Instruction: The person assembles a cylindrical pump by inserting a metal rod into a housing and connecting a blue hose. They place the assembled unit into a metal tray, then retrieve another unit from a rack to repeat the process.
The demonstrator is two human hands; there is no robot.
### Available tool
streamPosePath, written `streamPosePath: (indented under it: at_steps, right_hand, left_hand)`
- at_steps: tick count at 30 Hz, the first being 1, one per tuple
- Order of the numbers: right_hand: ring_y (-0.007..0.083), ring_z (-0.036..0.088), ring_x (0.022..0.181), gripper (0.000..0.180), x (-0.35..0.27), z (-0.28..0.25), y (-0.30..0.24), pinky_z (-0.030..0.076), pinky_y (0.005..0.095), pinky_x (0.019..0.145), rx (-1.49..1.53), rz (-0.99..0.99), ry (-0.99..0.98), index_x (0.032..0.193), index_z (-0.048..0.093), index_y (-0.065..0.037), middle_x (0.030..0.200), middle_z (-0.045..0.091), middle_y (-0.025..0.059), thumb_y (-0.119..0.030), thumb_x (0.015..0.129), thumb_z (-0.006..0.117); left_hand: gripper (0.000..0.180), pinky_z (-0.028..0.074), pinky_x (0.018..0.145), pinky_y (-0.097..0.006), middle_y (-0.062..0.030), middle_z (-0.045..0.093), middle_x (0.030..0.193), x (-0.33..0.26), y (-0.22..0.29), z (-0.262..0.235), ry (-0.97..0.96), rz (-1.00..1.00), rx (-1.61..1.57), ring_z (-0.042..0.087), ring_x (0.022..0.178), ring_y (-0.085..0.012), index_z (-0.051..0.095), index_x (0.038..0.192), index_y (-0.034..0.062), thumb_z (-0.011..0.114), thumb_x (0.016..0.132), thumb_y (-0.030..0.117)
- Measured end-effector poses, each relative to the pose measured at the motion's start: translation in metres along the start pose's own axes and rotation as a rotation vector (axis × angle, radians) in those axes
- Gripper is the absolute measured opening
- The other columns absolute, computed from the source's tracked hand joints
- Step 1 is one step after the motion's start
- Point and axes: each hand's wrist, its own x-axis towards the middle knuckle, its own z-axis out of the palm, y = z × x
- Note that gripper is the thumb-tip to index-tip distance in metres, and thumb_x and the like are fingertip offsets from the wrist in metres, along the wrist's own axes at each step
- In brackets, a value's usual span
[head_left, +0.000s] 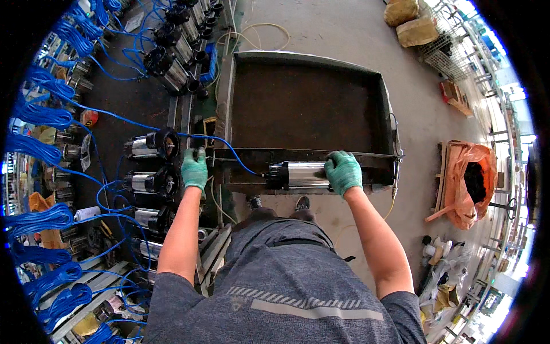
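A pump motor (306, 175) with a shiny steel cylinder and a black left end lies sideways across the near part of a dark metal tank (309, 59). My right hand (342, 172), in a green glove, is wrapped over the motor's right end. A blue cable (226, 143) runs from the black end to the left, passing above my left hand (195, 169). That hand, also gloved in green, is closed by the tank's left side, near a metal rail. Its dark fingertips are curled, and what they hold, if anything, is hidden.
More pump motors (150, 182) lie in a row at left, with several standing farther off (169, 67). Coiled blue cables (40, 221) line the far left. A blue bin (209, 63) sits behind the rail. An orange sack (465, 189) and a wire basket (450, 56) stand at right.
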Motion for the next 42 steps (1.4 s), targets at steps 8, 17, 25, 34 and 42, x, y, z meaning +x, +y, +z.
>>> streamPosePath:
  at_steps: [8, 17, 25, 34, 42]
  right_hand:
    - [0.0378, 0.063, 0.100, 0.017, 0.000, 0.001, 0.003, 0.052, 0.0482, 0.090, 0.014, -0.016, 0.017, 0.094, 0.071, -0.009, 0.099, 0.070, 0.0151, -0.022, 0.088, 0.062]
    - [0.0361, 0.063, 0.102, 0.019, 0.000, -0.003, -0.002, 0.053, 0.0473, 0.090, 0.017, 0.011, -0.008, 0.091, 0.071, -0.009, 0.100, 0.071, 0.0120, -0.025, 0.087, 0.061]
    - [0.0373, 0.062, 0.104, 0.023, -0.001, 0.000, 0.000, 0.052, 0.0475, 0.092, 0.044, 0.012, -0.015, 0.096, 0.071, -0.009, 0.105, 0.071, 0.0132, -0.028, 0.089, 0.060]
    - [0.0387, 0.067, 0.103, 0.033, 0.001, -0.017, 0.082, 0.052, 0.0450, 0.090, 0.528, 0.234, 0.152, 0.111, 0.069, -0.002, 0.108, 0.072, 0.0216, -0.032, 0.099, 0.062]
    - [0.0264, 0.068, 0.089, 0.029, -0.021, -0.009, 0.153, 0.054, 0.0428, 0.080, 0.253, 0.323, -0.855, 0.114, 0.064, -0.013, 0.092, 0.071, 0.0108, -0.037, 0.099, 0.061]
  left_hand:
    - [0.042, 0.045, 0.045, -0.030, -0.0045, 0.064, 0.088, 0.029, 0.064, 0.007, -0.480, -0.279, -0.428, 0.053, 0.057, -0.0164, 0.058, 0.137, 0.0115, 0.065, 0.101, 0.034]
    - [0.012, 0.042, 0.045, -0.027, -0.0003, 0.062, 0.079, -0.029, 0.106, -0.025, -0.313, -0.324, -1.222, 0.046, 0.051, -0.0090, 0.060, 0.103, 0.0137, 0.065, 0.103, 0.025]
    - [0.042, 0.056, 0.069, -0.045, -0.0183, 0.072, 0.084, -0.125, 0.125, -0.004, -0.576, 0.380, -0.328, 0.072, 0.075, -0.0364, 0.059, 0.136, 0.0157, 0.067, 0.099, 0.034]
    - [0.087, 0.056, 0.081, -0.052, -0.0215, 0.074, 0.102, -0.145, 0.179, 0.005, -0.721, 0.416, 0.524, 0.071, 0.091, -0.0415, 0.034, 0.159, 0.0361, 0.073, 0.085, 0.055]
    - [0.101, 0.055, 0.074, -0.052, -0.0245, 0.072, 0.090, -0.155, 0.174, 0.013, -0.662, 0.415, 0.477, 0.071, 0.083, -0.0427, 0.024, 0.163, 0.0345, 0.078, 0.081, 0.055]
